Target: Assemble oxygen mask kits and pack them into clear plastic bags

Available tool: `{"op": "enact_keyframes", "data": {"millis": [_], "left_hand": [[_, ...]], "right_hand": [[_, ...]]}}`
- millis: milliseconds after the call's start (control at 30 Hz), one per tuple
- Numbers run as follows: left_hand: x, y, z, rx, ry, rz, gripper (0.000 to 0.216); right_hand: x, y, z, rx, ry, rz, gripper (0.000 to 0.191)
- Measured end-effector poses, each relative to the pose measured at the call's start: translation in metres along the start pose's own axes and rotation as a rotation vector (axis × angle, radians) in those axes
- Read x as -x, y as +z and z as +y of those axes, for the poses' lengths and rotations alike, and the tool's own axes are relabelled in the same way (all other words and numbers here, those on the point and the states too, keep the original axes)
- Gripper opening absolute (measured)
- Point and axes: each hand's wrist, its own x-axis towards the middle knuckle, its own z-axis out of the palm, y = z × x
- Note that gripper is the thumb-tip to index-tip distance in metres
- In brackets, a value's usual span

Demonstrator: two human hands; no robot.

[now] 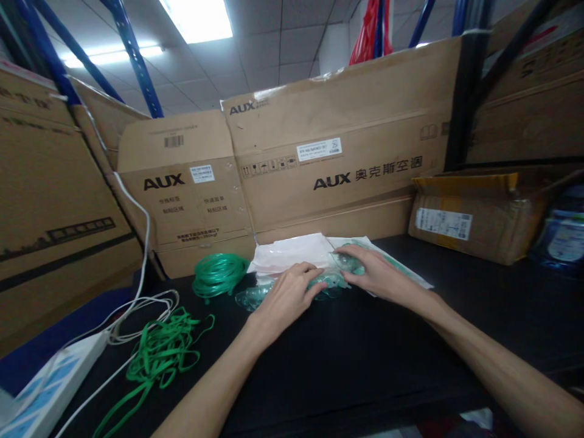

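Note:
My left hand (286, 296) lies palm down on a clear greenish plastic piece (250, 297) on the black table (365, 353), fingers curled onto it. My right hand (371, 269) pinches another clear greenish plastic part (343, 261) just beyond, thumb and fingers closed on it. Both sit on the front edge of a stack of white plastic bags (292, 250). A coil of green tubing (218, 274) lies left of my left hand.
Loose green straps (157, 356) and a white power strip (43, 392) with white cables (146, 243) lie at the left. AUX cardboard boxes (337, 158) wall off the back. A smaller brown box (474, 216) and blue bottle (563, 231) stand at the right.

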Motion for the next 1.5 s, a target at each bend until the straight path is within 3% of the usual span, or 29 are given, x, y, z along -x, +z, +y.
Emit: {"op": "enact_keyframes", "data": {"millis": [200,700,967,1200,1500], "left_hand": [[0.001,0.001,-0.01,0.037,0.009,-0.034,0.027],[0.002,-0.012,-0.015,0.111,-0.085,-0.055,0.02],[0.002,-0.012,-0.018,0.105,-0.113,-0.049,0.018],[0.003,-0.012,-0.018,0.098,-0.088,-0.056,0.018],[0.004,-0.013,-0.024,0.097,-0.027,-0.079,0.02]], "right_hand": [[0.008,0.011,0.002,0.089,-0.045,0.039,0.051],[0.02,0.013,-0.009,0.142,-0.07,-0.153,0.055],[0.02,0.004,-0.025,0.107,-0.062,-0.231,0.056],[0.014,-0.002,-0.035,0.033,-0.102,-0.278,0.042],[0.015,0.003,-0.034,-0.06,-0.104,-0.285,0.05]]}}
